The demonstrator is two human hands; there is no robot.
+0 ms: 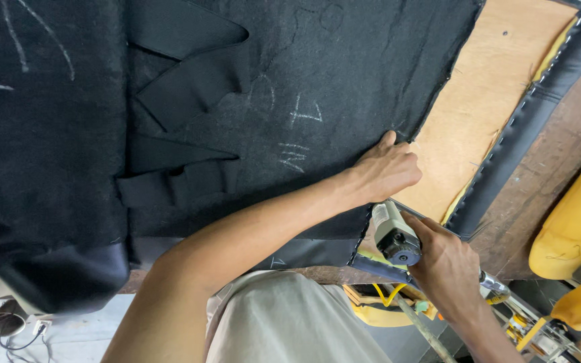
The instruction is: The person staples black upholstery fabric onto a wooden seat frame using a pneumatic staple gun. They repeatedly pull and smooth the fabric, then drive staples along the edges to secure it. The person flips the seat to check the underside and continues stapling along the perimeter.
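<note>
Black felt fabric [237, 101] covers most of what we see, spread flat over a plywood panel [479, 107] and marked here and there with pale chalk lines. Its right edge runs diagonally, leaving a strip of bare wood showing beside it. Our left hand [388, 168] lies on that edge, fingers curled and thumb stretched upward, pressing and pinching the cloth down against the panel. Just below it, our right hand [445, 265] is wrapped tightly around a pneumatic staple gun [395, 235], whose round grey and black end cap faces us and whose nose sits at the lower rim of the fabric, close to the left wrist. A hose [421, 326] trails from the tool down toward the floor. Along the far side of the panel runs a band of black leatherette trim [539, 107], fixed with a row of staples. Several black straps [189, 87] lie across the felt at the upper left. At the far right we see yellow upholstered pieces [579, 215] resting on a brown worktable [553, 175].
</note>
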